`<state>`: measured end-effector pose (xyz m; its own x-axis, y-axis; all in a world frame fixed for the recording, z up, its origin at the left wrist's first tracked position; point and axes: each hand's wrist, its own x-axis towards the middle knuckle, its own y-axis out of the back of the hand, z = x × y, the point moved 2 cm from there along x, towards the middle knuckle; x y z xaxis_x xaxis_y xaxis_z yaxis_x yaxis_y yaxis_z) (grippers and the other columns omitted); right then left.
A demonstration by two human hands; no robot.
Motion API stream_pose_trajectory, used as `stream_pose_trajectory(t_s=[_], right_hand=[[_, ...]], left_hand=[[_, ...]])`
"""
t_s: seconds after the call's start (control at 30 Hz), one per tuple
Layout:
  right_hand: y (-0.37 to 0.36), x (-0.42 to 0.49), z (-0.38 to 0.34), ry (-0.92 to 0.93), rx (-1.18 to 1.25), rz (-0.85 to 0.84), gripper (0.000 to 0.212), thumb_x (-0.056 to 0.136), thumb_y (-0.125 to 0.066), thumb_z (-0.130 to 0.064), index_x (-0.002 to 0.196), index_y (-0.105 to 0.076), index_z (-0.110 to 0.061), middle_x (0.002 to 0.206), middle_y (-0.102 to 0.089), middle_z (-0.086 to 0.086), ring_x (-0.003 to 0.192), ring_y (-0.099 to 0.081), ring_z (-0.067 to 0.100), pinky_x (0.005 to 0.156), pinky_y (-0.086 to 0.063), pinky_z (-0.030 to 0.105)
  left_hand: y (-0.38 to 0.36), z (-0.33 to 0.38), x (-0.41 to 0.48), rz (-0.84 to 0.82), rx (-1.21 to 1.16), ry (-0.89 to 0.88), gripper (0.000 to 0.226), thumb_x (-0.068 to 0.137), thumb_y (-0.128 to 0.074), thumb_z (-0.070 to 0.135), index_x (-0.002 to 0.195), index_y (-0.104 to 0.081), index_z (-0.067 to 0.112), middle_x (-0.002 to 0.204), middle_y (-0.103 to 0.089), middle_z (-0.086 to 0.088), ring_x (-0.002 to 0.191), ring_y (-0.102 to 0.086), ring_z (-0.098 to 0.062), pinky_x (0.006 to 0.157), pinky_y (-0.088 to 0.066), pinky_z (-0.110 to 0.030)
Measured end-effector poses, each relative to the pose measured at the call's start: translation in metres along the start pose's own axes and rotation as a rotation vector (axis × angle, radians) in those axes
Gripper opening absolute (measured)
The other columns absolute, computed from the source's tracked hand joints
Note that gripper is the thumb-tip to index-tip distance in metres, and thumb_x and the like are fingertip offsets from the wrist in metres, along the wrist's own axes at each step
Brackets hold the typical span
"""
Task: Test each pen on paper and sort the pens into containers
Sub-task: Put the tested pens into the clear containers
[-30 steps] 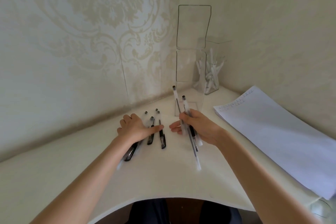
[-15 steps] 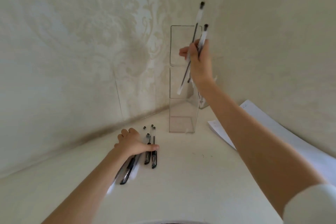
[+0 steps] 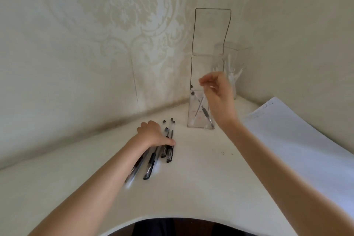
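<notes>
A tall clear container (image 3: 197, 74) stands near the corner with its lid flipped up. Two pens (image 3: 203, 110) lean inside it. My right hand (image 3: 218, 92) hovers in front of its upper half, fingers loosely apart and holding nothing. My left hand (image 3: 153, 135) lies flat on a row of several black-tipped pens (image 3: 169, 149) on the white table (image 3: 201, 178). A second clear container (image 3: 234, 67) with white pens stands behind, in the corner.
A stack of white paper (image 3: 298, 149) lies on the right side of the table. Patterned walls close off the corner behind the containers. The table's curved front edge runs near my body.
My right hand lifted two pens from the table, carried them over the tall container and let them go; they now stand inside. My left hand stayed on the row of pens.
</notes>
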<state>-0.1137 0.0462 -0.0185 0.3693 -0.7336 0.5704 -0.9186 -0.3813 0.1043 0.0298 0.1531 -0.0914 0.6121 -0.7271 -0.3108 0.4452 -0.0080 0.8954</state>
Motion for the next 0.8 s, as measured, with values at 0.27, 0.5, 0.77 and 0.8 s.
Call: stream_pose_trajectory(t_s=[0.27, 0.5, 0.77, 0.8], right_hand=[[-0.016, -0.081, 0.055, -0.235, -0.254, -0.264, 0.02, 0.09, -0.046, 0.0, 0.093, -0.057, -0.016, 0.094, -0.057, -0.005, 0.081, -0.053, 0.011, 0.063, -0.04, 0.008], [-0.039, -0.077, 0.063, -0.346, -0.5, -0.38, 0.014, 0.094, -0.052, -0.023, 0.097, -0.058, -0.011, 0.095, -0.056, 0.0, 0.08, -0.052, 0.014, 0.065, -0.038, 0.019], [-0.074, -0.061, 0.058, -0.526, -0.901, -0.521, 0.071, 0.085, -0.055, -0.056, 0.131, -0.038, -0.004, 0.13, -0.044, 0.015, 0.122, -0.04, 0.033, 0.093, -0.041, 0.042], [-0.075, -0.059, 0.057, -0.554, -0.89, -0.541, 0.067, 0.085, -0.057, -0.051, 0.129, -0.039, -0.003, 0.127, -0.045, 0.015, 0.121, -0.041, 0.033, 0.091, -0.042, 0.041]], left_hand=[[-0.007, -0.003, 0.008, 0.062, -0.223, -0.106, 0.05, 0.073, -0.074, 0.042, 0.059, -0.035, 0.014, 0.056, -0.034, 0.001, 0.051, -0.033, -0.014, 0.046, -0.02, -0.026], [-0.005, -0.032, 0.008, 0.175, -0.562, -0.206, 0.048, 0.078, -0.069, 0.045, 0.106, -0.062, 0.007, 0.103, -0.063, -0.005, 0.095, -0.059, -0.018, 0.077, -0.041, -0.026], [0.01, -0.07, -0.008, 0.012, -0.254, -0.105, 0.07, 0.069, -0.073, 0.052, 0.121, -0.05, 0.011, 0.117, -0.05, -0.004, 0.104, -0.051, -0.017, 0.084, -0.041, -0.026], [0.009, -0.071, -0.01, -0.004, -0.201, -0.101, 0.068, 0.07, -0.073, 0.052, 0.118, -0.051, 0.01, 0.116, -0.051, -0.004, 0.104, -0.052, -0.018, 0.084, -0.042, -0.027]])
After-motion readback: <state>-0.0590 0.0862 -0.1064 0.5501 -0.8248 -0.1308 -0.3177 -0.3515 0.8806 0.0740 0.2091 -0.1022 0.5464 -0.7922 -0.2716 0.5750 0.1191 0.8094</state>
